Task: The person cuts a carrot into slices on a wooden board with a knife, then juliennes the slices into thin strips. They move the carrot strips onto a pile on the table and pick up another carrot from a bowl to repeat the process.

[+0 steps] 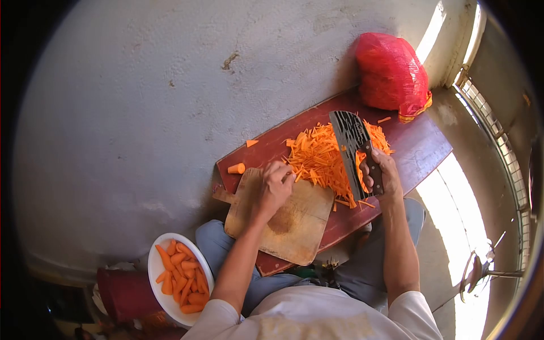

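Observation:
My right hand (384, 173) grips the brown riveted handle of a broad dark-bladed chopping knife (347, 133), raised over a heap of cut carrot strips (317, 156). Over the upper part of a worn wooden cutting board (306, 226), my left hand (276, 184) has its fingers curled together. What they hold, if anything, is hidden. The fingertips are at the near left edge of the carrot heap. Left of the board's upper corner lies a short carrot piece (236, 169), and a smaller carrot chip (251, 143) sits above it.
A dark red bench (419, 136) bears the board and heap, beside a grey wall (141, 113). On its far end stands a full red mesh bag (391, 71). A white bowl (154, 277) of peeled carrots (182, 272) is at lower left, beside a dark red bucket (122, 294).

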The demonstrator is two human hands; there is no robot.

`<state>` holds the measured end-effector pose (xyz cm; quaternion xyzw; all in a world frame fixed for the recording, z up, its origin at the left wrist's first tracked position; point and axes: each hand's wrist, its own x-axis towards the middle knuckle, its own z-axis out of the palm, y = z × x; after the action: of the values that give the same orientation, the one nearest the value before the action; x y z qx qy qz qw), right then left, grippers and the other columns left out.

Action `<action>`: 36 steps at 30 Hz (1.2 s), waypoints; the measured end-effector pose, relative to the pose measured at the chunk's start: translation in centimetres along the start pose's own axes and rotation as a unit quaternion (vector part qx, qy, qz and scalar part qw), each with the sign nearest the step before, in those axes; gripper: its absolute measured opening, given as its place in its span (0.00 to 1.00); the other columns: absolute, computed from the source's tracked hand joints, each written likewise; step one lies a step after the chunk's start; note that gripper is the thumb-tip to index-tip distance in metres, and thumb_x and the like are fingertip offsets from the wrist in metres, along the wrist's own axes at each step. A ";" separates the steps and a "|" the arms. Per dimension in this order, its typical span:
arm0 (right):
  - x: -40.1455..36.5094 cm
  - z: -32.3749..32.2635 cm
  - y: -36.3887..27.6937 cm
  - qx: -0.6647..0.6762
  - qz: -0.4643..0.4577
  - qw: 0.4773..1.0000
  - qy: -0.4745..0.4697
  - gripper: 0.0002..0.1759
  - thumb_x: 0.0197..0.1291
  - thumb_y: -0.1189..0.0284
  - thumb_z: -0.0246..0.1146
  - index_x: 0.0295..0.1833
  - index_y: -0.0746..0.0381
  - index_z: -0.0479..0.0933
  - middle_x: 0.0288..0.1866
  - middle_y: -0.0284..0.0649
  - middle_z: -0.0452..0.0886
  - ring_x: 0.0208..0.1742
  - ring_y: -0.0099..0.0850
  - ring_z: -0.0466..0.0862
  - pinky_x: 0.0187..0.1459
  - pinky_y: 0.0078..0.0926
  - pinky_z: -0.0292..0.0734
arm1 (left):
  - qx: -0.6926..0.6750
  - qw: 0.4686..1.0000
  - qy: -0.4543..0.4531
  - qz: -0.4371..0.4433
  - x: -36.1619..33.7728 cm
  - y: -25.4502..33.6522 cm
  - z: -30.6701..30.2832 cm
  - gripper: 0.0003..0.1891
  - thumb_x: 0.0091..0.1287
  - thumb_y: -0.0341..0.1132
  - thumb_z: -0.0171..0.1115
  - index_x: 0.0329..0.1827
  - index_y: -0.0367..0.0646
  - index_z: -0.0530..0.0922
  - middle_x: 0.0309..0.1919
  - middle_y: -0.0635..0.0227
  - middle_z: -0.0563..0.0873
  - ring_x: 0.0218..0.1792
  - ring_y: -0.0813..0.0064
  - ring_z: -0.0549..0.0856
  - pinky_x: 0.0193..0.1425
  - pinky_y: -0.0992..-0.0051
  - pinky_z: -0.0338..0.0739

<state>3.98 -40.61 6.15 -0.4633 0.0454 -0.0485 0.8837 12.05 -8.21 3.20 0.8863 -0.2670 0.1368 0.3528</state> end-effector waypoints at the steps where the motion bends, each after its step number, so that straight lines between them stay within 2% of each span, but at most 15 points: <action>1: 0.0 0.0 0.0 0.001 0.002 1.000 0.002 0.24 0.82 0.56 0.65 0.64 0.66 0.84 0.29 0.37 0.84 0.16 0.20 0.78 0.17 0.17 0.71 | 0.012 1.000 0.002 0.004 2.0 -0.5 0.7 0.10 0.68 0.27 0.75 0.51 0.37 0.90 0.48 0.58 0.90 0.55 0.50 0.88 0.65 0.50 0.78; 4: -0.1 0.0 -0.4 0.006 0.011 1.000 0.005 0.23 0.84 0.57 0.64 0.67 0.66 0.84 0.30 0.37 0.85 0.16 0.20 0.78 0.19 0.15 0.73 | 0.051 0.998 -0.047 -0.007 8.1 -3.7 3.1 0.13 0.69 0.28 0.74 0.55 0.38 0.91 0.54 0.56 0.91 0.60 0.49 0.88 0.70 0.49 0.77; 7: 0.2 0.2 -0.2 0.016 0.025 1.000 0.002 0.23 0.84 0.57 0.65 0.68 0.65 0.83 0.30 0.37 0.85 0.16 0.20 0.79 0.19 0.16 0.72 | 0.116 0.987 -0.108 0.003 12.1 -4.5 4.6 0.20 0.69 0.30 0.74 0.64 0.39 0.90 0.61 0.52 0.90 0.64 0.47 0.88 0.75 0.49 0.76; 8: 0.1 0.3 -0.3 0.011 0.033 0.999 0.004 0.22 0.84 0.57 0.65 0.67 0.65 0.83 0.31 0.37 0.85 0.17 0.20 0.78 0.19 0.16 0.72 | 0.109 0.978 -0.174 -0.046 13.3 -4.6 4.8 0.27 0.68 0.29 0.75 0.72 0.40 0.87 0.64 0.48 0.88 0.67 0.44 0.87 0.77 0.51 0.77; 11: 0.3 0.6 -0.3 -0.007 0.026 1.000 -0.001 0.24 0.82 0.54 0.66 0.63 0.66 0.83 0.29 0.37 0.83 0.15 0.19 0.77 0.17 0.15 0.71 | 0.031 0.950 -0.283 -0.127 15.4 -3.0 4.5 0.29 0.67 0.28 0.75 0.74 0.39 0.85 0.69 0.44 0.87 0.71 0.42 0.85 0.77 0.52 0.79; 14: 0.6 0.5 -0.4 0.005 0.034 0.999 -0.014 0.21 0.84 0.58 0.64 0.65 0.64 0.82 0.30 0.37 0.83 0.16 0.20 0.77 0.18 0.17 0.70 | 0.078 0.967 -0.240 -0.039 14.4 -4.5 6.7 0.29 0.66 0.26 0.75 0.73 0.39 0.86 0.71 0.40 0.87 0.73 0.41 0.85 0.76 0.53 0.80; 17: 1.0 0.8 0.3 -0.003 0.040 0.999 -0.022 0.20 0.85 0.60 0.63 0.68 0.64 0.82 0.31 0.37 0.83 0.16 0.21 0.77 0.18 0.18 0.69 | 0.071 0.959 -0.272 -0.044 15.0 -2.6 5.5 0.29 0.65 0.26 0.74 0.73 0.39 0.86 0.69 0.38 0.88 0.73 0.42 0.86 0.75 0.53 0.83; 20: 0.7 1.3 0.3 -0.012 0.047 0.998 -0.029 0.20 0.85 0.60 0.64 0.68 0.65 0.82 0.30 0.37 0.82 0.16 0.20 0.76 0.17 0.17 0.70 | 0.064 0.959 -0.267 -0.066 14.8 -3.5 5.9 0.30 0.64 0.24 0.72 0.74 0.39 0.85 0.65 0.39 0.91 0.69 0.43 0.90 0.73 0.56 0.85; 23: 0.7 1.2 0.2 -0.014 0.047 0.998 -0.024 0.22 0.84 0.60 0.65 0.70 0.65 0.82 0.29 0.36 0.82 0.16 0.19 0.76 0.17 0.16 0.72 | -0.017 0.970 -0.222 -0.097 14.4 -2.8 4.6 0.28 0.66 0.24 0.73 0.72 0.37 0.86 0.65 0.42 0.92 0.68 0.47 0.91 0.73 0.59 0.85; 26: 0.7 1.4 0.2 -0.012 0.052 0.998 -0.017 0.22 0.84 0.60 0.65 0.70 0.65 0.83 0.29 0.36 0.81 0.16 0.19 0.76 0.18 0.16 0.71 | -0.081 0.982 -0.114 -0.124 13.4 -3.6 3.7 0.24 0.69 0.25 0.75 0.70 0.36 0.88 0.64 0.48 0.94 0.65 0.55 0.93 0.71 0.62 0.86; 29: 1.1 1.1 0.6 -0.015 0.047 0.998 -0.029 0.22 0.84 0.60 0.65 0.70 0.65 0.83 0.29 0.36 0.81 0.16 0.19 0.76 0.18 0.16 0.71 | -0.121 0.979 -0.092 -0.133 12.8 -2.9 1.7 0.21 0.72 0.26 0.76 0.68 0.36 0.90 0.64 0.53 0.95 0.64 0.62 0.94 0.70 0.66 0.86; 32: 1.1 1.0 0.9 -0.029 0.042 0.998 -0.038 0.21 0.84 0.60 0.65 0.68 0.65 0.83 0.29 0.36 0.81 0.15 0.19 0.75 0.19 0.15 0.70 | -0.157 0.978 -0.062 -0.124 11.3 -2.7 0.9 0.18 0.73 0.24 0.77 0.65 0.35 0.91 0.58 0.59 0.97 0.56 0.73 0.93 0.64 0.72 0.86; 35: 0.9 1.3 0.9 -0.041 0.039 0.998 -0.041 0.19 0.84 0.60 0.65 0.66 0.65 0.84 0.29 0.36 0.81 0.15 0.19 0.75 0.18 0.15 0.70 | -0.157 0.986 -0.009 -0.062 9.3 -2.6 1.1 0.17 0.75 0.26 0.77 0.65 0.35 0.91 0.56 0.63 0.97 0.53 0.75 0.93 0.60 0.73 0.86; 36: 0.9 1.4 1.0 -0.043 0.037 0.997 -0.043 0.19 0.84 0.60 0.65 0.65 0.65 0.84 0.29 0.36 0.81 0.15 0.19 0.75 0.18 0.15 0.69 | -0.175 0.984 -0.026 -0.039 8.8 -2.6 1.2 0.17 0.76 0.28 0.77 0.66 0.37 0.91 0.55 0.65 0.97 0.50 0.79 0.92 0.56 0.75 0.87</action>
<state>5.05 -39.04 6.06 -0.5007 0.0267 0.0056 0.8652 20.84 -10.76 4.72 0.8240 -0.2609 0.0512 0.5003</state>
